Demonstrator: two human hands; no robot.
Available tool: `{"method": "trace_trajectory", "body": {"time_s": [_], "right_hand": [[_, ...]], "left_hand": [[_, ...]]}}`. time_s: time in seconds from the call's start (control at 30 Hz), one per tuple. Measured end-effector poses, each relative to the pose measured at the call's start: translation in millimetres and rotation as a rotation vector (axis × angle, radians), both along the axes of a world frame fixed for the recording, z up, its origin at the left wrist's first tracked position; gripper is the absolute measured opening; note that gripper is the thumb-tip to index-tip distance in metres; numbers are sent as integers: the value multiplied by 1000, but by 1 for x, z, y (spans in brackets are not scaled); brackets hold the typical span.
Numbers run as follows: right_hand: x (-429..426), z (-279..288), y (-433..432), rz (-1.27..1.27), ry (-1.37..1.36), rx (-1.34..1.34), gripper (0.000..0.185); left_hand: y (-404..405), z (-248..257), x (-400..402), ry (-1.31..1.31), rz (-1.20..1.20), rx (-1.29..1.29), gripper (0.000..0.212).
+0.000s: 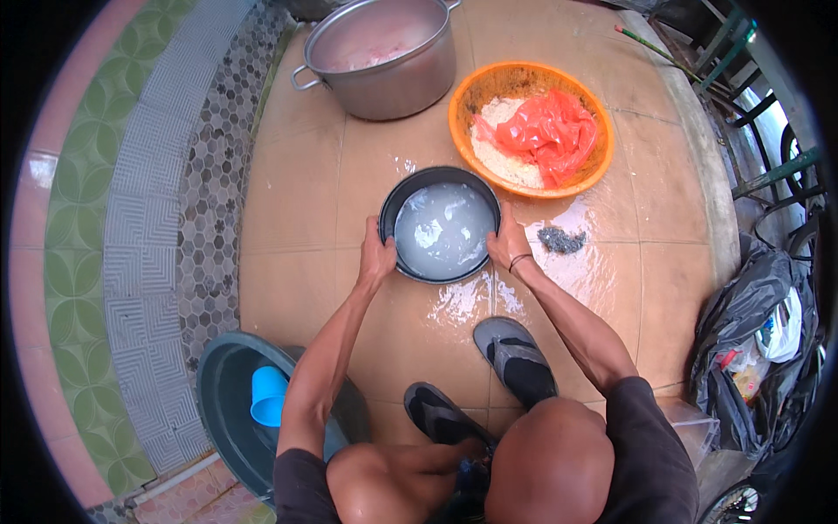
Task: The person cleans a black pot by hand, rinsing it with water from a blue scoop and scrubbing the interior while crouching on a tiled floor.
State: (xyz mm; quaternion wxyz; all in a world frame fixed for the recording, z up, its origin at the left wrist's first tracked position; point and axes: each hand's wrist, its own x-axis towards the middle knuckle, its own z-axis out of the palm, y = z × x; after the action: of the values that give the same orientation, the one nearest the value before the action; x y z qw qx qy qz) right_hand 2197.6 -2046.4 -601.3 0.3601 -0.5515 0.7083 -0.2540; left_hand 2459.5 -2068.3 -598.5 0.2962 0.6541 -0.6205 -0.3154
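A round dark basin (446,224) holding cloudy, whitish water is between my two hands, over the wet tiled floor. My left hand (378,252) grips its left rim, thumb over the edge. On the opposite rim, my right hand (509,239) has hold, with a thin dark band at the wrist. Just beyond the right hand stands an orange plastic basin (603,157) with pale grainy matter and a crumpled red plastic bag (550,134) inside. A grey scouring pad (562,240) lies on the floor right of my right hand.
A large two-handled aluminium pot (396,85) with cloudy pinkish contents stands at the top. A dark green tub (226,393) holding a blue plastic cup (268,396) is at lower left, near my left arm. Black rubbish bags (740,314) and metal bars line the right side.
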Motion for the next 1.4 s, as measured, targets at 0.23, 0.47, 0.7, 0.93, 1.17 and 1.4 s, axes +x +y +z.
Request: {"method": "trace_trajectory", "body": {"time_s": [0.23,0.47,0.7,0.93,1.17,1.4], "right_hand": [[0,89,1,-117,-576,60,47],[-24,90,-29,-197,-923,203,47],[-34,89,-35,-357,-1274,276,11],[-35,77,-49,-459,-1431,408,7],[-27,40,-68,-431,-1827,518,12],[-32,12,-66,-336,-2530,687,18]], "left_hand": [[-39,81,7,149,-51,-14,33],[-90,196,-55,113,-64,175,32],[-125,232,-97,-83,-158,262,36],[-159,245,-124,-186,-163,288,50],[-206,232,-147,-454,-306,-83,39],[-150,268,-197,17,-710,-303,34]]}}
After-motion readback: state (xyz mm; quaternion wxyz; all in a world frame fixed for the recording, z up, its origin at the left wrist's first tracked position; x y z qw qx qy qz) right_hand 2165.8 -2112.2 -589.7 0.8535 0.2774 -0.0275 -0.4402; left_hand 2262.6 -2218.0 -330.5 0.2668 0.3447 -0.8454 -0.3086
